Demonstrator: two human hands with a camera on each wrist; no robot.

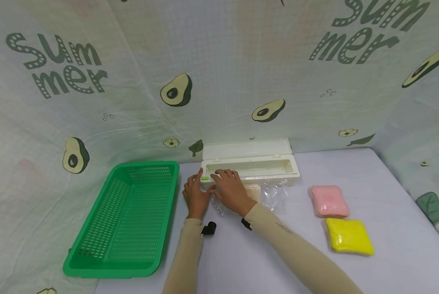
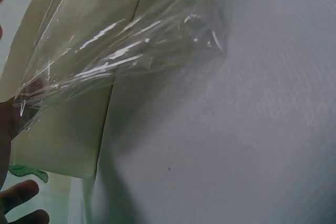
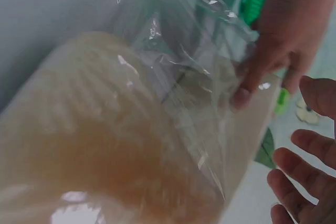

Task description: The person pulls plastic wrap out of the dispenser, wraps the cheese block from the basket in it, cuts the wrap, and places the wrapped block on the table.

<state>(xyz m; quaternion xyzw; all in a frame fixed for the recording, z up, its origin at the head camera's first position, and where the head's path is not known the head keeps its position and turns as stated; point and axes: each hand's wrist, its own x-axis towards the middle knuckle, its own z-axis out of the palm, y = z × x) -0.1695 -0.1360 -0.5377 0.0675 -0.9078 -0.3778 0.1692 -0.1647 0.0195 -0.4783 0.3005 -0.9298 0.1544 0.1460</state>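
A clear plastic bag [image 1: 274, 195] with a block of beige stuff [image 1: 253, 192] inside lies against the front of a white lidded box [image 1: 249, 168]. My left hand [image 1: 197, 198] is at the box's left end, fingers spread and thumb at the bag's loose left end. My right hand [image 1: 232, 190] reaches over the bag with its fingers bent loosely near the box's front rim. In the right wrist view, my right fingers [image 3: 302, 182] are apart with nothing between them, beside the bag's crumpled film [image 3: 199, 82]. A green tab [image 1: 205, 178] shows on the box's left front.
To the left stands a green plastic basket [image 1: 168, 228]. A pink packet [image 1: 329, 201] and a yellow packet [image 1: 349, 237] lie on the right of the white table [image 1: 263, 261]. Behind the box, with its lid [image 1: 247, 149] raised, hangs a printed cloth [image 1: 219, 98].
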